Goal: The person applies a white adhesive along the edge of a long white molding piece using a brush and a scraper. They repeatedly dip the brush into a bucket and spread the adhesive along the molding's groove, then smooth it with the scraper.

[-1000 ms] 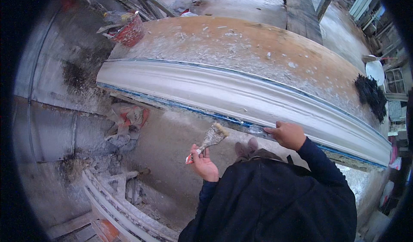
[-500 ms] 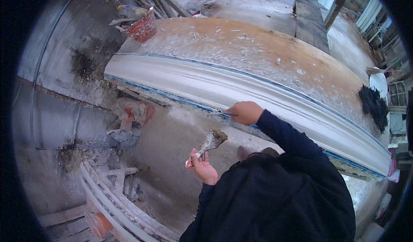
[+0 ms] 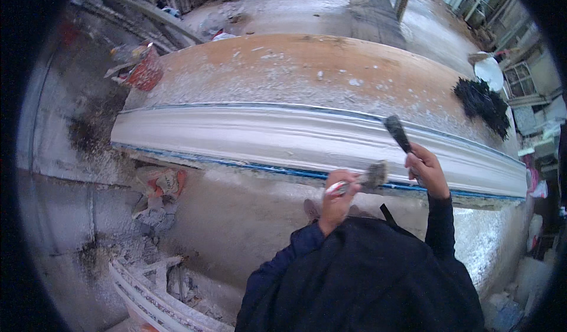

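Note:
A long white plaster moulding (image 3: pixel 248 132) with ridged lines and blue edging lies along the near side of the table. My left hand (image 3: pixel 338 205) is closed round the handle of a paintbrush (image 3: pixel 374 176), whose pale, clotted bristles point right over the moulding's near edge. Just to the right, my right hand (image 3: pixel 429 169) grips a putty knife (image 3: pixel 397 132). Its dark, widening end points up and left above the moulding. Motion blurs the brush somewhat.
The table top (image 3: pixel 283 66) is strewn with white flakes. An orange-red bucket (image 3: pixel 146 71) stands at its left end, a heap of black fibre (image 3: pixel 481 104) at its right. A torn bag (image 3: pixel 165 181) lies on the floor; a curved white frame (image 3: pixel 153 305) is at lower left.
My right hand has lifted the putty knife off the moulding's near edge and moved right. My left hand has brought the paintbrush up and right to that edge. The view has shifted.

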A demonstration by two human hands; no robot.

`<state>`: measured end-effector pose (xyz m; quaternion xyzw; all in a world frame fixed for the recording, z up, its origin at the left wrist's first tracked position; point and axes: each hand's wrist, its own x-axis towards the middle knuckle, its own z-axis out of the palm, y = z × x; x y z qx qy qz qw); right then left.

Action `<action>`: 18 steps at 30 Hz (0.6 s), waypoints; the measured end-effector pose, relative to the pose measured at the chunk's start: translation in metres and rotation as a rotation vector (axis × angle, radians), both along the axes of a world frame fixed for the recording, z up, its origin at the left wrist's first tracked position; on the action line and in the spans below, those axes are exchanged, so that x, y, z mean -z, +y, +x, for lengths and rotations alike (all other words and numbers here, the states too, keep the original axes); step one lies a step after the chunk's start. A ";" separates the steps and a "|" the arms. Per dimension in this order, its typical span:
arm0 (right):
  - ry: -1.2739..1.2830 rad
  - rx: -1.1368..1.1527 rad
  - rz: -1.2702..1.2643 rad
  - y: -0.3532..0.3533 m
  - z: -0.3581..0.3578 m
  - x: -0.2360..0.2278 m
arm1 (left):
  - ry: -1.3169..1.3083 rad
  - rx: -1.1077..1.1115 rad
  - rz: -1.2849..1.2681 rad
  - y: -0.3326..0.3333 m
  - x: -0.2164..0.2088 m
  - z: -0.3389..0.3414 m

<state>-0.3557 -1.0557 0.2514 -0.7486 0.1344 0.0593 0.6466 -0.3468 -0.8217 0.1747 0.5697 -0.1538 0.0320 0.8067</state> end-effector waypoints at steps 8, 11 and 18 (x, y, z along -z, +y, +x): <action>-0.046 0.310 0.006 -0.094 -0.092 0.031 | -0.086 -0.020 0.213 -0.083 0.033 -0.032; -0.024 0.317 0.015 -0.104 -0.102 0.036 | -0.167 -0.176 0.405 -0.039 0.031 -0.037; -0.038 0.214 -0.067 -0.124 -0.112 0.060 | -0.352 -0.714 0.974 0.094 -0.002 -0.016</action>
